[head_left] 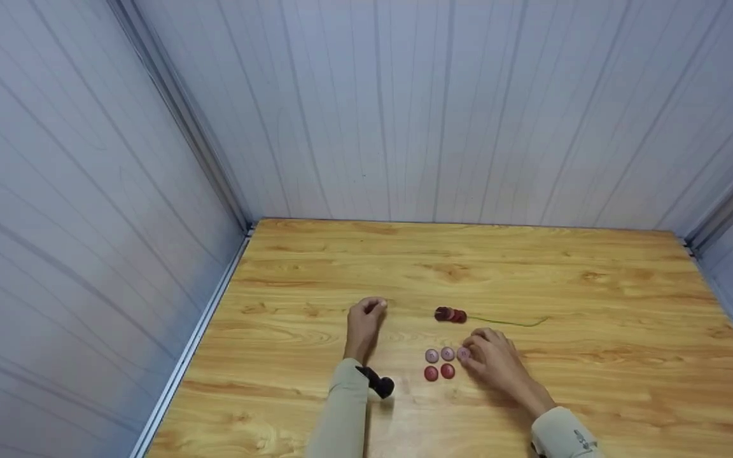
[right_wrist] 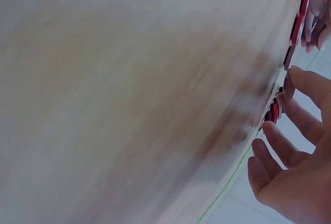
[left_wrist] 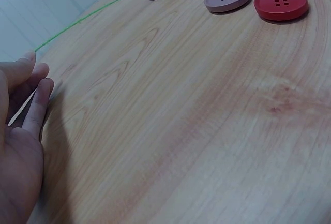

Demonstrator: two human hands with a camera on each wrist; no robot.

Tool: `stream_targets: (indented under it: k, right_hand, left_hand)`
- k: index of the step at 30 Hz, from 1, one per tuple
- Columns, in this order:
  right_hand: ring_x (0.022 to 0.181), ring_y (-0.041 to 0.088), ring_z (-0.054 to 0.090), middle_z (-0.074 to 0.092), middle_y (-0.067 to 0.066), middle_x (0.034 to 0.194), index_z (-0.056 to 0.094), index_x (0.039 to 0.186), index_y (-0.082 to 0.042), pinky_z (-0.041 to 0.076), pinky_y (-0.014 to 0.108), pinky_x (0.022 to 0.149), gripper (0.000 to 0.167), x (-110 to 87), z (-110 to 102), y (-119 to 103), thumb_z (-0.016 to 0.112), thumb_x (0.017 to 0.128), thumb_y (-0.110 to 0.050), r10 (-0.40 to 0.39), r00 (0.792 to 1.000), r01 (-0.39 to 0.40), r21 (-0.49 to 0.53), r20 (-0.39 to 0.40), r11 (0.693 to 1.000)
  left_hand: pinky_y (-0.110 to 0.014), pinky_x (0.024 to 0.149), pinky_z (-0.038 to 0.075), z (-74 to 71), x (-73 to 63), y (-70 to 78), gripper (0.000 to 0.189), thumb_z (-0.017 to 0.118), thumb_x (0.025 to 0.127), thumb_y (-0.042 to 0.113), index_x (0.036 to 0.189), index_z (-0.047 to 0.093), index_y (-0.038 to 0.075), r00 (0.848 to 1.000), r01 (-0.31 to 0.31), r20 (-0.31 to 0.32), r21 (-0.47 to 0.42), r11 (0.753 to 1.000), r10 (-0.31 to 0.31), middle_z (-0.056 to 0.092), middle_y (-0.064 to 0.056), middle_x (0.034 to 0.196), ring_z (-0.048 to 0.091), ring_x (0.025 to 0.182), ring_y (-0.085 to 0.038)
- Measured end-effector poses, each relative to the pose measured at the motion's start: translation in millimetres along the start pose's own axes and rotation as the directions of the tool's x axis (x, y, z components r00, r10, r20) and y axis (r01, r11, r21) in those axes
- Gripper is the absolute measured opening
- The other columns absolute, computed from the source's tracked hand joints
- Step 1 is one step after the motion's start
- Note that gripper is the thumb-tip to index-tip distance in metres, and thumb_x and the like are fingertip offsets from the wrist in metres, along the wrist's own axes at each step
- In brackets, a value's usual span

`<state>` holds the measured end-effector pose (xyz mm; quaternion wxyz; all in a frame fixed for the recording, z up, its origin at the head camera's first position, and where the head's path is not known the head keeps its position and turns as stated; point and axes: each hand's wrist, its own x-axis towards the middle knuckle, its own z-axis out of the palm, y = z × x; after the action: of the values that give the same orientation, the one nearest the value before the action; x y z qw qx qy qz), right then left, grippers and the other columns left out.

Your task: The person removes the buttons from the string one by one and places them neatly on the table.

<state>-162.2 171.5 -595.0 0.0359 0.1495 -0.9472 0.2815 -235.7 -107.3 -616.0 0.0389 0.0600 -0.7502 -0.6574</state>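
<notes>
At the far left, a white panelled wall (head_left: 55, 222) rises beside the wooden tabletop (head_left: 277, 394). The left sleeve (head_left: 341, 407) is pale, with a black device (head_left: 382, 385) at its wrist. The left hand (head_left: 364, 324) pinches the end of a green string (left_wrist: 77, 21) between thumb and fingertips; the string runs right to a row of threaded buttons (head_left: 450, 314), dark maroon at the near end, then red, tipped on edge against one another. In front of that row, four loose buttons lie flat: two mauve buttons (head_left: 447, 353) at the back and two red buttons (head_left: 447, 371) nearer the person. Just right of the mauve pair, the right hand (head_left: 497, 362) pinches a third mauve button (head_left: 464, 353) between thumb and forefinger; whether it is clear of the wood, I cannot tell. The two hands are well apart. Beyond the right hand, the string's loose tail trails rightward, and the right sleeve (head_left: 564, 432) is also pale.
</notes>
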Motion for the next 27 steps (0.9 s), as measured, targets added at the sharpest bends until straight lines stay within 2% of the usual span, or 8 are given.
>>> stream_targets:
  k: [5,11,17,27]
  right_hand:
    - [0.111,0.032,0.05,0.058,0.006,0.114,0.069,0.099,-0.014,0.037,0.05,0.093,0.02,2.4,-2.2,-0.9,0.073,0.084,-0.027,0.005,0.999,-0.005,-0.013,0.043,1.0]
    - [0.112,0.032,0.05,0.058,0.006,0.116,0.069,0.101,-0.016,0.037,0.052,0.093,0.019,4.6,-4.0,-1.1,0.071,0.086,-0.028,0.001,0.997,0.003,-0.047,0.079,0.999]
    - [0.109,0.031,0.051,0.058,0.007,0.116,0.069,0.102,-0.015,0.04,0.05,0.088,0.02,4.9,-3.8,-1.9,0.072,0.086,-0.027,-0.022,0.997,0.027,-0.077,0.072,0.997]
    - [0.105,0.031,0.053,0.059,0.008,0.113,0.069,0.1,-0.014,0.041,0.05,0.086,0.02,5.0,-1.5,-0.3,0.073,0.084,-0.024,-0.056,0.997,0.06,-0.104,0.043,0.993]
  left_hand:
    - [-0.032,0.081,0.051,-0.9,0.8,-1.2,0.021,0.062,0.094,0.022,0.103,0.07,0.004,1.0,-0.011,-0.003,0.019,1.0,0.011,0.069,-0.007,0.099,0.063,0.092,-0.018]
    - [-0.032,0.083,0.05,-0.7,1.4,-1.0,0.022,0.063,0.093,0.023,0.103,0.07,0.004,1.0,-0.003,-0.005,0.023,1.0,0.003,0.069,-0.007,0.1,0.063,0.093,-0.018]
    - [-0.036,0.084,0.05,-0.5,2.9,-3.7,0.022,0.064,0.092,0.021,0.102,0.07,0.002,1.0,-0.016,-0.012,0.009,1.0,0.016,0.069,-0.011,0.1,0.063,0.095,-0.023]
    - [-0.03,0.08,0.051,-0.7,3.7,-2.8,0.018,0.063,0.093,0.018,0.101,0.07,0.003,1.0,-0.013,-0.013,0.032,0.999,0.013,0.069,-0.007,0.096,0.063,0.089,-0.016]
